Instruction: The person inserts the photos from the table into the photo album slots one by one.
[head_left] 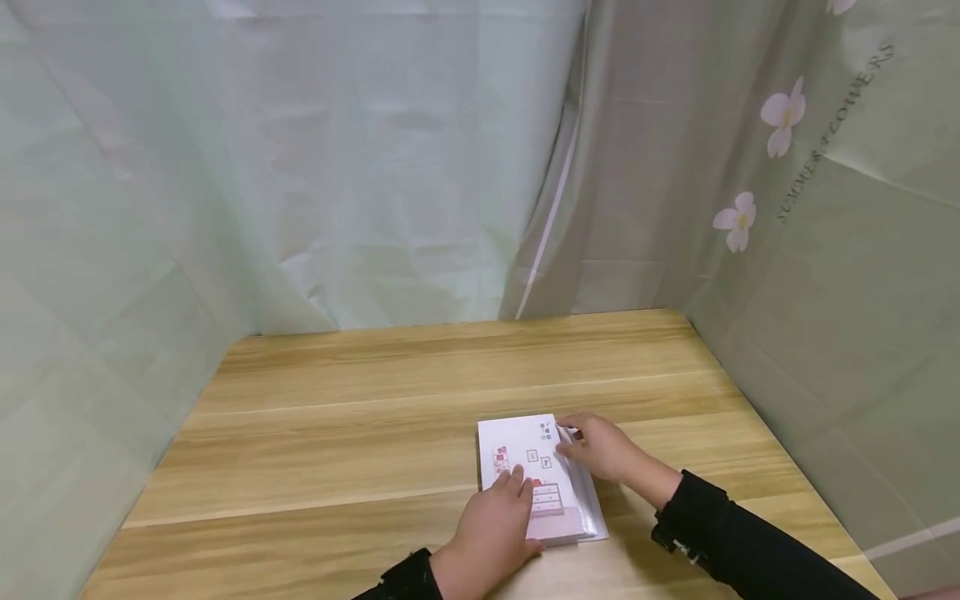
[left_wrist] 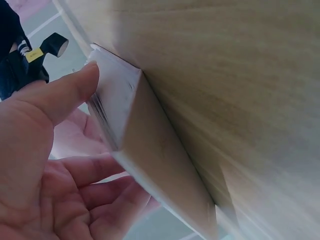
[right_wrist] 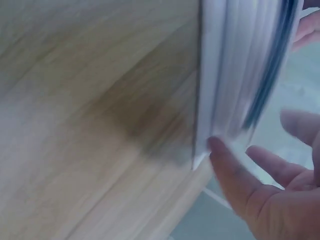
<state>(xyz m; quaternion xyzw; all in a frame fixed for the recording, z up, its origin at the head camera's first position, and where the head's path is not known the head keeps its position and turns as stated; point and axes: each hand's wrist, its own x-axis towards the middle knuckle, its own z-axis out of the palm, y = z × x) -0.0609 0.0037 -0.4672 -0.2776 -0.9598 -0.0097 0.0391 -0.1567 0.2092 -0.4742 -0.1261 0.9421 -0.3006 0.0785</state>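
A thick white book point(head_left: 517, 442) with red and grey printed pictures lies flat on the wooden table. Across its front cover rest the fingers of my left hand point(head_left: 491, 529), with the thumb by the near edge. In the left wrist view, that thumb lies against the short end of the book point(left_wrist: 117, 95). My right hand point(head_left: 603, 450) is at the far right corner. Seen from the right wrist, one fingertip touches the lower cover's edge point(right_wrist: 205, 105), and the other fingers stand apart from it. Pale layers and a dark blue band show along the book's side.
The wood-grain table point(head_left: 315, 442) stretches out to the left and behind the book. Pale curtains point(head_left: 405, 167) hang along the back and both sides. The right curtain carries printed flowers point(head_left: 782, 117) and lettering.
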